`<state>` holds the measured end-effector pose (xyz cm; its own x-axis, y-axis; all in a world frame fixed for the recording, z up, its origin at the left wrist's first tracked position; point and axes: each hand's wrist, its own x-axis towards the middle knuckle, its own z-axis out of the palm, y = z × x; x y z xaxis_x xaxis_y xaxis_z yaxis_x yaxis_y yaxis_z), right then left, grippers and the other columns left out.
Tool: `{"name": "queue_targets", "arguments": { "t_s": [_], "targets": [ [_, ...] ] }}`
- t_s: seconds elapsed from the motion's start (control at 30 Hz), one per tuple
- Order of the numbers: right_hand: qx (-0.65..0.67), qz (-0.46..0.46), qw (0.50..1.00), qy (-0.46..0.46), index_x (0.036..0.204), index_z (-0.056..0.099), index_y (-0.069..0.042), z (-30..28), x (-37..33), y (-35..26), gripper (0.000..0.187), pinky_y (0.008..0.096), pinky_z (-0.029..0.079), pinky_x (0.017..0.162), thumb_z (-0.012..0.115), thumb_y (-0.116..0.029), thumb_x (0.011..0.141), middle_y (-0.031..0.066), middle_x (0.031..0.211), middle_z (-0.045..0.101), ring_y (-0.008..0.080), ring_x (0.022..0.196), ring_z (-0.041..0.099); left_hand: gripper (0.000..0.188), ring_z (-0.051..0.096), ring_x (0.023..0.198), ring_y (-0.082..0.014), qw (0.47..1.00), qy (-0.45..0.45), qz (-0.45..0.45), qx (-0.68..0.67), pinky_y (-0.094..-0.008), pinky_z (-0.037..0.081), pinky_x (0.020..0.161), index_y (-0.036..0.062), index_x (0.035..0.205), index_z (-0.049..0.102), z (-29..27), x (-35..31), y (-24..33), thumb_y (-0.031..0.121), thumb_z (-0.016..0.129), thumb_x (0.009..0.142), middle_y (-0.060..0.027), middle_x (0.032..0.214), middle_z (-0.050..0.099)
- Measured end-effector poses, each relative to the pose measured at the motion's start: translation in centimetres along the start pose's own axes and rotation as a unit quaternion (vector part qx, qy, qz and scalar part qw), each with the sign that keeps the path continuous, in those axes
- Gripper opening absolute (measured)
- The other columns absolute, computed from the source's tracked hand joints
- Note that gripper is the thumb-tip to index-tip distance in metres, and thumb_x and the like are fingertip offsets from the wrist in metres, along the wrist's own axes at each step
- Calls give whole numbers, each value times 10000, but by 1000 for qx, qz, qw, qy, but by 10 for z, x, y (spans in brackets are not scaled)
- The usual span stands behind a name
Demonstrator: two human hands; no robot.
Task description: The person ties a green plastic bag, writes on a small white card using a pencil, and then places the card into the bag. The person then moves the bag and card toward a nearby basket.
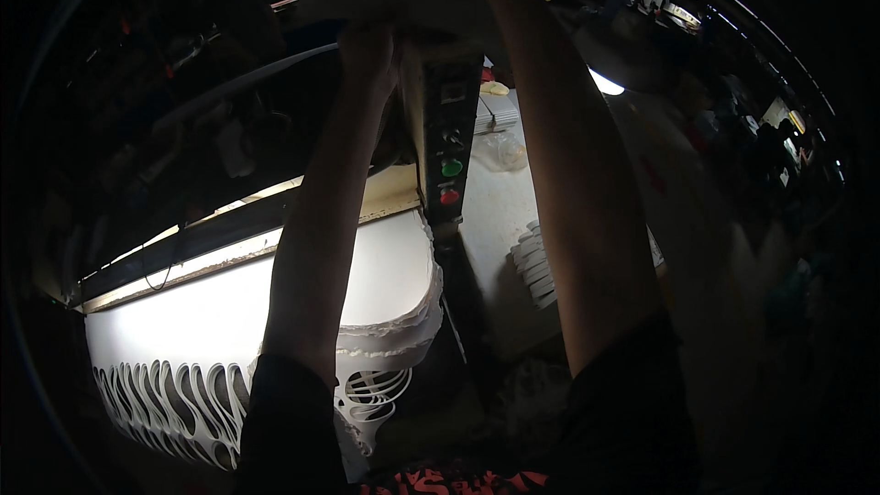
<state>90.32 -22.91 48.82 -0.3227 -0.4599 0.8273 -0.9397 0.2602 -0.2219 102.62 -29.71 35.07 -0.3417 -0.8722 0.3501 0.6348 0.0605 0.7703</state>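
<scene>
control column (446,142) stands between raised forearms; white sheet stack (275,302) fills left bed.

White sheet stack (275,302) glowing bright under lamp, front edge showing repeating pattern of curved cut-out slots against dark. Control box (446,142) showing dark, carrying green button (451,167) above red button (448,196). Pale cut pieces (535,266) lying fanned in white stack on light grey surface (500,211). Sleeves (623,422) showing black; red lettering running along dark shirt (449,481) at bottom edge. Surroundings staying dim, near black.
</scene>
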Motion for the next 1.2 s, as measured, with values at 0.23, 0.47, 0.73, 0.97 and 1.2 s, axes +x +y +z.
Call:
{"name": "queue_targets", "arguments": {
  "t_s": [0.23,0.47,0.73,0.97,1.2],
  "targets": [
    [47,-1,999,5,1124,738,-95,1,-5,4,376,495,566,930,692,-402,913,217,1108,736,382,1091,702,262,707,985,-211,996,-68,62,16,-389,631,854,-8,1208,646,1,15,8,45,656,952,-112,1070,649],
    [356,61,932,-30,1096,701,-58,-17,-219,47,171,353,569,740,648,-195,1008,116,927,747,216,779,734,376,658,1219,-222,967,-134,-3,215,-395,499,1083,25,1408,570,-69,-100,42,154,550,1056,-118,1254,690],
    [196,432,734,-486,1065,692,-33,-141,-652,115,347,363,501,741,543,-345,1079,28,826,648,151,768,592,279,759,1044,-204,621,-526,-491,312,-336,605,935,-9,1278,686,-201,-333,104,144,549,1089,-137,1189,755],
    [95,660,355,-655,1172,737,-50,-309,-977,56,412,404,549,783,634,-415,1012,95,1044,745,246,883,707,309,736,912,-177,401,-619,-589,330,-324,602,799,17,1288,681,-286,-527,52,205,607,1055,-104,1088,757],
    [38,721,437,-536,1262,711,-61,-383,-1150,-13,392,432,600,823,615,-361,1030,138,1131,746,257,921,734,345,731,889,-218,331,-762,-429,355,-370,589,775,67,1278,697,-338,-595,58,118,667,938,-132,1112,755]
  ]
}}
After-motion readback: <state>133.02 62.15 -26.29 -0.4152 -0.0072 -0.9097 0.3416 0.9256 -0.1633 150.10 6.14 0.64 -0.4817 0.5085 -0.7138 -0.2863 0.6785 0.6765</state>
